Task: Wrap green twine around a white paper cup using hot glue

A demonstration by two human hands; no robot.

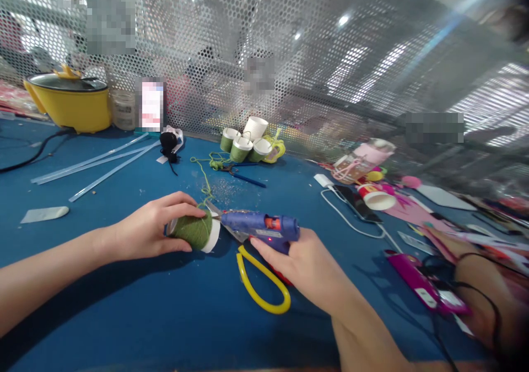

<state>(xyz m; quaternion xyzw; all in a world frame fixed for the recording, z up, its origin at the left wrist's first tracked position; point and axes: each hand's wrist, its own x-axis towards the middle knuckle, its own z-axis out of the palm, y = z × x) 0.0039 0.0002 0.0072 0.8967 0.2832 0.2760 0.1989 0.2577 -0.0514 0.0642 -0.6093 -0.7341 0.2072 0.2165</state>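
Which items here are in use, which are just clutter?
In use: yarn-wrapped cup in left hand; glue gun in right hand, nozzle at the cup; green yarn strand.
Lying about: yellow-handled scissors, glue sticks, yellow pot, grouped cups, phone.

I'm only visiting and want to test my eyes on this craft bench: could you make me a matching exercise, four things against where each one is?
Things:
1. glue gun
2. yarn-wrapped cup
3. cooking pot
4. glue sticks

Places:
A. far left, by the mesh wall
B. gripped in the right hand
C. lying loose on the blue table
D. held on its side by the left hand

Pairs: 1-B, 2-D, 3-A, 4-C
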